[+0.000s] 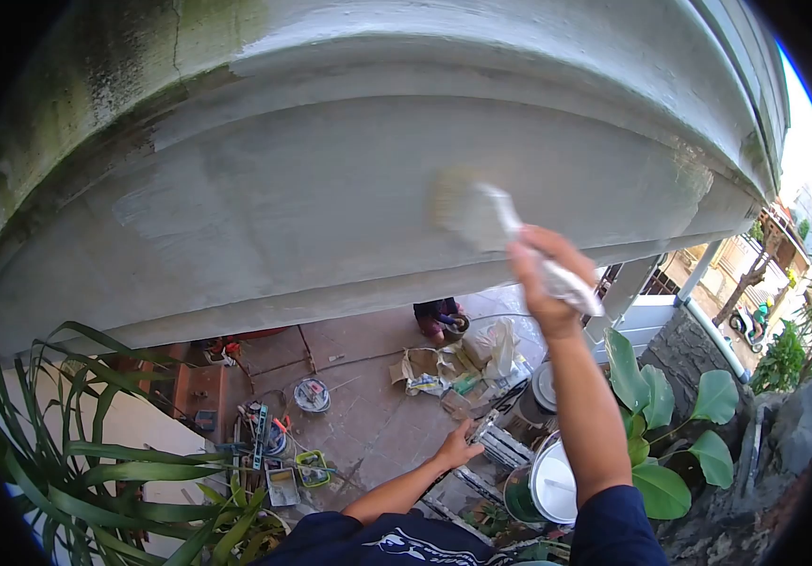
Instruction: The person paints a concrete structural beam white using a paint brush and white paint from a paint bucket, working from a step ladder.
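My right hand point(549, 274) is closed round the pale handle of a wide brush point(481, 209). The brush is blurred, its bristles at the grey wall surface point(312, 198) of a curved ledge. Lower down, my left hand point(458, 447) has its fingers spread at the top of a metal ladder point(500, 441); whether it bears on the ladder is hard to tell. A bucket with white contents point(553, 481) stands just right of the ladder, below my right forearm.
Far below, a person point(438, 319) crouches on the tiled floor point(368, 415) by sacks and cardboard point(425, 370). Tools point(260, 439) and a tub point(312, 395) lie at lower left. Long leaves point(132, 472) hang left; broad leaves point(661, 491) and rocks point(802, 424) are at right.
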`<state>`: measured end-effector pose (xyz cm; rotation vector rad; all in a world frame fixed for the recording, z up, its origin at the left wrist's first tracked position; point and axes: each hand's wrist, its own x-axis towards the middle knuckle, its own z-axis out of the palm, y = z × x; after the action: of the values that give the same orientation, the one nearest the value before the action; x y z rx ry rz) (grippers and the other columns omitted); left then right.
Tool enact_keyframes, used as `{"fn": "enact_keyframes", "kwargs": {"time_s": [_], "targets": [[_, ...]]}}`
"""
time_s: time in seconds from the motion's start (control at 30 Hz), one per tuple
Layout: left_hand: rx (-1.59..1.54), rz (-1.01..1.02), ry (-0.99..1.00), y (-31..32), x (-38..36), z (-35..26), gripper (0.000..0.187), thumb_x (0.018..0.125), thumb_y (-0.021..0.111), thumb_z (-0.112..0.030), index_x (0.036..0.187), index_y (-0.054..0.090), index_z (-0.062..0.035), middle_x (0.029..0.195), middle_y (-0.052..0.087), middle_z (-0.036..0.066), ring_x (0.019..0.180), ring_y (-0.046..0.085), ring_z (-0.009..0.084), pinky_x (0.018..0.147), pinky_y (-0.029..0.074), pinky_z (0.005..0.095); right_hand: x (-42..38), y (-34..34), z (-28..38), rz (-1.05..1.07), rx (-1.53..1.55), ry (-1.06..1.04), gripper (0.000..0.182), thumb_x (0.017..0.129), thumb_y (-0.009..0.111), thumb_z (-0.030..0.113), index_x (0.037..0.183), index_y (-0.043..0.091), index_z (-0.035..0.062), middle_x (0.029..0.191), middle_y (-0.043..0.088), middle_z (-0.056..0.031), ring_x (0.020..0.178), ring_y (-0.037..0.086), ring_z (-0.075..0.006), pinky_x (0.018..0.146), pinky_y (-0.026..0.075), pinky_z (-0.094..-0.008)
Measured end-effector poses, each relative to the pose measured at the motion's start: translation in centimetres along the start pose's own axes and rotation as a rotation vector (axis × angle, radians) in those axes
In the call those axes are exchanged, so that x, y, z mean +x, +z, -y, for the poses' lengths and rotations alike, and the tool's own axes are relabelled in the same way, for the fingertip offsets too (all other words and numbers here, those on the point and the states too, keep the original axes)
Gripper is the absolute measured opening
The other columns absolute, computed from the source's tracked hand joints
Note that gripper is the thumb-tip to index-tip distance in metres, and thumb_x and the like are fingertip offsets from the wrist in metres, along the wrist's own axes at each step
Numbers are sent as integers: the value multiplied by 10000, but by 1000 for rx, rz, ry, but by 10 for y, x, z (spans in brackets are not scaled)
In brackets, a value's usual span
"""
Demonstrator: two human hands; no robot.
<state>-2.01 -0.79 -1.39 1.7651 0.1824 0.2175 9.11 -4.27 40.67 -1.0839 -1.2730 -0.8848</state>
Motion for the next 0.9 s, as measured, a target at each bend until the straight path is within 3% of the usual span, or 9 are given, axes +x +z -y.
{"fn": "enact_keyframes", "kwargs": {"time_s": [0.13, 0.27, 0.33, 0.4, 0.5, 0.57, 0.63, 0.77, 0.9], "targets": [[-1, -2, -26, -1, -4, -9, 584, 743, 748, -217, 1238, 504, -25, 1079, 656, 210, 1030, 647, 324, 884, 493, 392, -32, -137, -73, -228, -388, 391, 167, 885, 686, 115, 1006, 700, 0, 860, 711, -111, 730, 661, -129, 679, 533, -263], [-17, 5, 30, 2, -1, -2, 582, 746, 744, -206, 1239, 499, -17, 1049, 663, 192, 1013, 649, 309, 894, 488, 389, -44, -166, -88, -280, -692, 317, 195, 906, 653, 133, 1042, 690, -2, 909, 706, -100, 796, 664, -161, 726, 528, -283], [-26, 15, 2, 3, -1, -5, 573, 747, 742, -201, 1233, 501, -17, 1050, 663, 188, 1015, 647, 307, 898, 486, 389, -39, -110, -55, -165, -574, 266, 139, 866, 665, 56, 985, 702, -7, 904, 707, -109, 842, 672, -170, 741, 529, -297], [-75, 33, -28, 0, -3, -12, 554, 753, 737, -197, 1223, 505, -16, 1045, 664, 192, 1024, 647, 293, 896, 486, 380, -39, -27, -9, -37, -599, -101, 220, 773, 681, 18, 992, 704, 8, 870, 667, -169, 774, 660, -295, 695, 548, -378], [-55, -90, 203, 16, 6, 28, 509, 757, 728, -196, 1182, 511, -20, 996, 660, 161, 948, 637, 261, 841, 488, 376, -67, 68, 66, 171, -271, -45, 315, 715, 733, 89, 1015, 695, 1, 1004, 632, -235, 827, 657, -329, 685, 552, -388], [-58, -101, 225, 18, 10, 32, 506, 756, 728, -198, 1176, 511, -20, 979, 662, 163, 926, 640, 262, 823, 491, 377, -71, 107, 98, 231, -42, -193, 243, 740, 687, 94, 963, 676, 1, 1013, 634, -245, 866, 668, -326, 707, 583, -342], [-69, -95, 209, 16, 8, 31, 503, 754, 727, -199, 1171, 511, -20, 963, 663, 166, 904, 643, 263, 805, 494, 379, -78, 125, 100, 279, 174, -254, 336, 669, 775, 95, 985, 697, 11, 1066, 649, -233, 886, 681, -327, 693, 600, -357], [-105, -47, 113, 9, 5, 25, 496, 751, 726, -202, 1160, 511, -21, 929, 665, 171, 859, 650, 265, 770, 499, 383, -64, 54, 21, 196, 35, -149, 174, 736, 735, 66, 905, 714, 32, 926, 718, -155, 832, 719, -287, 744, 603, -354], [-61, -41, 94, 6, 3, 15, 457, 734, 731, -212, 1100, 522, -36, 845, 653, 146, 773, 633, 277, 713, 491, 394, -81, -84, -60, -69, -238, 297, 136, 818, 708, 48, 950, 714, 17, 879, 726, -115, 749, 683, -148, 690, 549, -278]]}}
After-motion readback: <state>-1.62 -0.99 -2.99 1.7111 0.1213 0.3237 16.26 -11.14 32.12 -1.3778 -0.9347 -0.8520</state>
